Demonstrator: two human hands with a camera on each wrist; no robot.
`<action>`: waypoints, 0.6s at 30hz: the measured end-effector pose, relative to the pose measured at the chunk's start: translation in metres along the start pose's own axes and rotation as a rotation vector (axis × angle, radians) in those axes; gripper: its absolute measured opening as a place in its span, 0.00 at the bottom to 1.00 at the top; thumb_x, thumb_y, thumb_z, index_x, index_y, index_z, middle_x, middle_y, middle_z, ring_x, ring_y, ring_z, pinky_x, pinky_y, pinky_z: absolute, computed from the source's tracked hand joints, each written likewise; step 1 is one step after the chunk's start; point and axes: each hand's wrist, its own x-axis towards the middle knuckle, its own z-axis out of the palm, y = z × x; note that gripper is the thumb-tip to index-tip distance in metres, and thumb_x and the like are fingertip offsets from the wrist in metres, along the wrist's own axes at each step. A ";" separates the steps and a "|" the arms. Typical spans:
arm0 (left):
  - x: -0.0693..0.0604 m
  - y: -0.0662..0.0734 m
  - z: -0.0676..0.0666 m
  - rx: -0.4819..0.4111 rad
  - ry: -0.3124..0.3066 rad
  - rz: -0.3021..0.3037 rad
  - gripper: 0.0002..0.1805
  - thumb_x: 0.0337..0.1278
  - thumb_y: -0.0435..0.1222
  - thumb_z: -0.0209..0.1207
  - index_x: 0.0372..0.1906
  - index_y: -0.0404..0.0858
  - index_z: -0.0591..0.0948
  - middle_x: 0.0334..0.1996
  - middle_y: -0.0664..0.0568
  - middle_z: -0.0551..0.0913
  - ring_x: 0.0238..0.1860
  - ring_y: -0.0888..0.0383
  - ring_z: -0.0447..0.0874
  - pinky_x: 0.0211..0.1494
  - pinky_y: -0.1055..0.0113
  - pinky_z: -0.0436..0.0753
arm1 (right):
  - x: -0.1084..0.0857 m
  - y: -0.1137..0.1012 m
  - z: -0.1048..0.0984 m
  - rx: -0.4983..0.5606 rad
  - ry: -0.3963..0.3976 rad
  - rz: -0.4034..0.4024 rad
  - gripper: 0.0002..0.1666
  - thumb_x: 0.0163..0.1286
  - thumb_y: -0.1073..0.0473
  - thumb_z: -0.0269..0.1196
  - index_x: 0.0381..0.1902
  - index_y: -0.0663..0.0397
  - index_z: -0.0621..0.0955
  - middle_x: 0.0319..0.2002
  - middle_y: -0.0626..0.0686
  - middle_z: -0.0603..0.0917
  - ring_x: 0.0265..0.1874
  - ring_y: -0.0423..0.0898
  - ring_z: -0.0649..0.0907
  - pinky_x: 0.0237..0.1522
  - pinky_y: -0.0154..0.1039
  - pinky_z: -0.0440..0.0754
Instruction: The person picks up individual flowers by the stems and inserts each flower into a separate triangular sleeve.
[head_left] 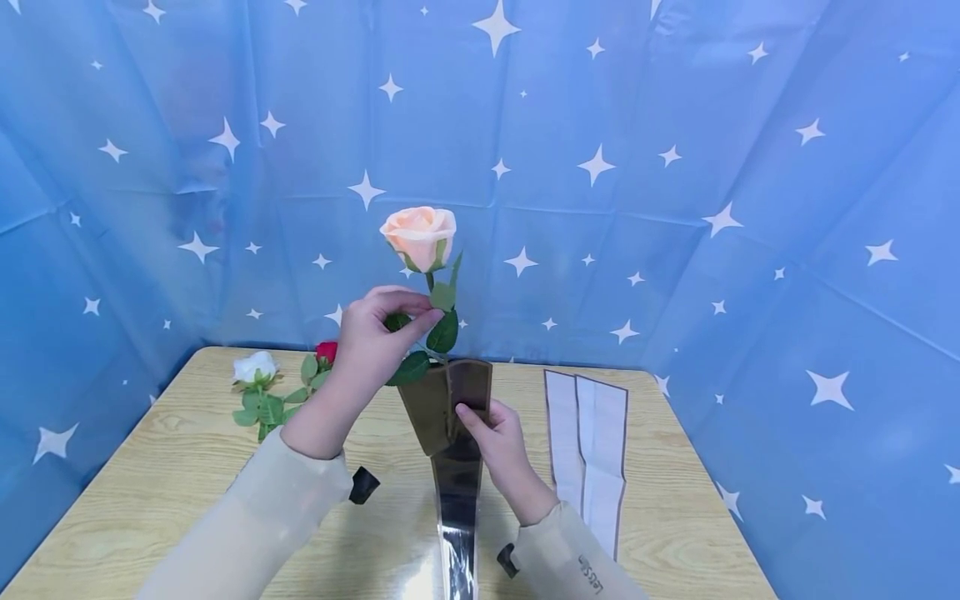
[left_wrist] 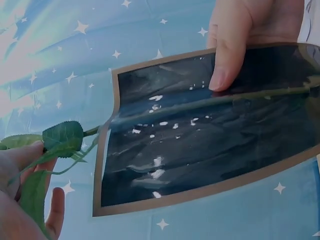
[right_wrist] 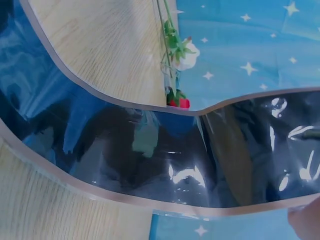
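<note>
A pale peach artificial rose (head_left: pixel 420 236) stands upright, its stem running down inside a dark clear flower sleeve (head_left: pixel 426 408) with a brown border. My left hand (head_left: pixel 372 333) pinches the rose among its green leaves, below the bloom and above the sleeve's mouth. With the thumb across its front, my right hand (head_left: pixel 506 446) grips the sleeve near its right edge. In the left wrist view the stem shows through the film (left_wrist: pixel 165 150). The sleeve's long tail (right_wrist: pixel 140 150) curves through the right wrist view, where only a fingertip shows at the edge.
A white rose (head_left: pixel 255 367) and a red rose (head_left: pixel 326 351) lie at the table's back left. White brown-edged sleeves (head_left: pixel 600 433) lie on the right of the wooden table (head_left: pixel 675 500). A blue star-patterned curtain (head_left: pixel 540 125) hangs behind and along both sides.
</note>
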 end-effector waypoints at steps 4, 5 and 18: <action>0.000 -0.001 0.001 0.001 -0.022 0.008 0.07 0.52 0.39 0.67 0.34 0.41 0.87 0.40 0.54 0.84 0.48 0.62 0.77 0.46 0.63 0.79 | -0.001 0.001 -0.001 0.015 -0.020 0.011 0.16 0.65 0.65 0.62 0.42 0.79 0.77 0.31 0.42 0.86 0.34 0.38 0.82 0.39 0.33 0.80; -0.001 -0.002 0.001 0.001 -0.027 0.012 0.07 0.52 0.40 0.67 0.34 0.41 0.87 0.40 0.54 0.84 0.48 0.62 0.77 0.46 0.63 0.79 | -0.001 0.001 -0.001 0.020 -0.024 0.011 0.16 0.65 0.66 0.61 0.42 0.80 0.77 0.31 0.42 0.86 0.34 0.38 0.82 0.39 0.33 0.80; -0.007 -0.011 0.011 -0.024 -0.018 0.020 0.07 0.52 0.41 0.67 0.35 0.42 0.87 0.40 0.56 0.83 0.47 0.63 0.78 0.44 0.64 0.80 | 0.000 -0.005 0.001 0.031 -0.001 -0.024 0.04 0.66 0.62 0.61 0.34 0.54 0.83 0.31 0.44 0.83 0.34 0.40 0.79 0.39 0.34 0.78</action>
